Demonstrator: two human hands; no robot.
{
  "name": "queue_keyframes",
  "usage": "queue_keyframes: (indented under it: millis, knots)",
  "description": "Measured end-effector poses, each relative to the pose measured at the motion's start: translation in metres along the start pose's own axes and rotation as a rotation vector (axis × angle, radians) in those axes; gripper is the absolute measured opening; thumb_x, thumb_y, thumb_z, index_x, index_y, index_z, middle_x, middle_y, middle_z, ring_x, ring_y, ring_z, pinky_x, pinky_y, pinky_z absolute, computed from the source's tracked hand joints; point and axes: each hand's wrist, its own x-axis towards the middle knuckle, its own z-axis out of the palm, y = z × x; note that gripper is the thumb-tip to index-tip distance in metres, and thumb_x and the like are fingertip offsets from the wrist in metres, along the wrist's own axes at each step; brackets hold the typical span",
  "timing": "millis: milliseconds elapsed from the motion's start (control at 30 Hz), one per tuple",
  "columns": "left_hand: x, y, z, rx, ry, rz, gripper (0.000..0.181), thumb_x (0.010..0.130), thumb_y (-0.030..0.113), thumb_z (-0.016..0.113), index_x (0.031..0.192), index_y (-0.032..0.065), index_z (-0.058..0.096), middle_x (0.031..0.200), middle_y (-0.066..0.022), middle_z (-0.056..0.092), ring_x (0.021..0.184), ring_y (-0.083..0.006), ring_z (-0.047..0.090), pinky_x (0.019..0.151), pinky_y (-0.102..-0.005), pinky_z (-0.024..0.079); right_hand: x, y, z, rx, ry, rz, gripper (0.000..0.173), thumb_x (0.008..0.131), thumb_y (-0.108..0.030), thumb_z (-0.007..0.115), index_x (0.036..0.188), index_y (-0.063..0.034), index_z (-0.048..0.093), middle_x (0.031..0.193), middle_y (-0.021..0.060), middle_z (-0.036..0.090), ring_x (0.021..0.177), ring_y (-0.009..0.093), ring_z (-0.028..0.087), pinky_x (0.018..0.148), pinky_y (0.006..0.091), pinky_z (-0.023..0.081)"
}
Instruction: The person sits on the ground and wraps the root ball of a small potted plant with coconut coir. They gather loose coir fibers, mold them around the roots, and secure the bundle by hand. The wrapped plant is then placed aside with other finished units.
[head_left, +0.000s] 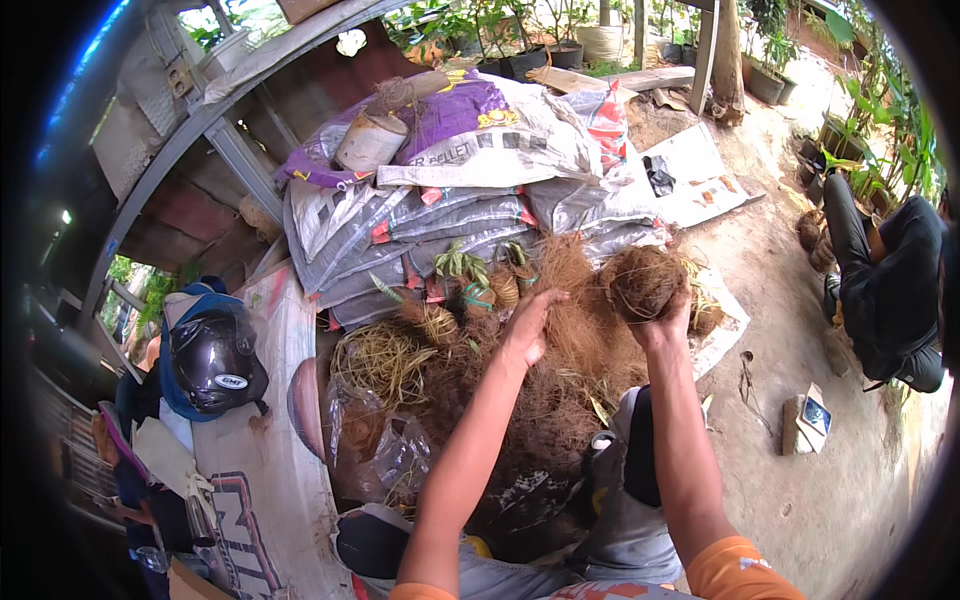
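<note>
A round ball wrapped in brown fibre (646, 283) rests in my right hand (670, 309), which cups it from below and from the right. To its left, my left hand (529, 327) has hold of the edge of a loose, fluffy sheet of coconut fibre (571, 300); some of its fingers are hidden. Below both hands lies a heap of loose brown fibre (525, 409). Beyond my left hand stand several wrapped root balls (478, 298) with green leaves, some bound with green twine. A tangle of yellowish plastic strips (382, 360) lies to the left.
Stacked filled sacks (450, 217) rise in front, with a dirty white can (373, 140) on top. A motorcycle helmet (214, 364) sits on the left bench (262, 442). At right are a phone (816, 415) on a block and a seated person (892, 285). Clear plastic (401, 450) lies near my knee.
</note>
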Motion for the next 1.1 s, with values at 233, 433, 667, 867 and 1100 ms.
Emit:
queue_keyframes:
  millis: [233, 433, 667, 867, 1100]
  knots:
    - [-0.071, 0.003, -0.005, -0.242, 0.003, 0.230, 0.038, 0.087, 0.007, 0.055, 0.124, 0.0057, 0.048, 0.117, -0.0049, 0.054, 0.108, -0.0142, 0.050, 0.094, -0.0287, 0.040, -0.022, 0.064, 0.013, -0.043, -0.220, 0.081, 0.041, 0.093, -0.036, 0.042, 0.118, -0.0058, 0.053, 0.110, 0.0137, 0.060, 0.097, 0.030, 0.059, 0.087, 0.0467, 0.048]
    - [-0.106, 0.001, -0.029, -0.094, 0.249, 0.465, 0.042, 0.091, 0.008, 0.049, 0.132, 0.0051, 0.040, 0.124, -0.0071, 0.051, 0.114, -0.0163, 0.048, 0.097, -0.0308, 0.039, -0.032, 0.122, 0.013, -0.118, -0.118, 0.169, 0.044, 0.092, -0.039, 0.044, 0.117, -0.0046, 0.054, 0.111, 0.0130, 0.061, 0.098, 0.029, 0.061, 0.089, 0.0431, 0.048]
    - [-0.129, 0.009, -0.073, -0.008, 0.514, 0.415, 0.044, 0.094, 0.015, 0.046, 0.136, 0.0039, 0.035, 0.135, -0.0073, 0.043, 0.123, -0.0168, 0.039, 0.103, -0.0321, 0.030, -0.030, 0.189, -0.014, -0.177, -0.158, 0.217, 0.039, 0.090, -0.034, 0.054, 0.118, -0.0068, 0.049, 0.112, 0.0121, 0.056, 0.099, 0.029, 0.056, 0.085, 0.0468, 0.047]
    - [-0.164, 0.009, -0.109, -0.417, 0.275, 0.329, 0.051, 0.090, 0.026, 0.051, 0.134, 0.0033, 0.039, 0.127, -0.0103, 0.050, 0.117, -0.0229, 0.046, 0.103, -0.0372, 0.032, -0.063, 0.224, -0.010, -0.357, -0.105, 0.222, 0.039, 0.090, -0.030, 0.053, 0.119, -0.0064, 0.048, 0.114, 0.0120, 0.056, 0.103, 0.028, 0.056, 0.084, 0.0457, 0.050]
    - [-0.185, 0.019, -0.131, -0.253, 0.300, 0.284, 0.053, 0.087, 0.015, 0.058, 0.135, 0.0038, 0.039, 0.121, -0.0088, 0.055, 0.105, -0.0156, 0.055, 0.083, -0.0306, 0.048, -0.064, 0.225, -0.007, -0.106, -0.233, 0.499, 0.053, 0.093, -0.047, 0.038, 0.125, -0.0058, 0.047, 0.119, 0.0162, 0.055, 0.108, 0.033, 0.054, 0.092, 0.0494, 0.045]
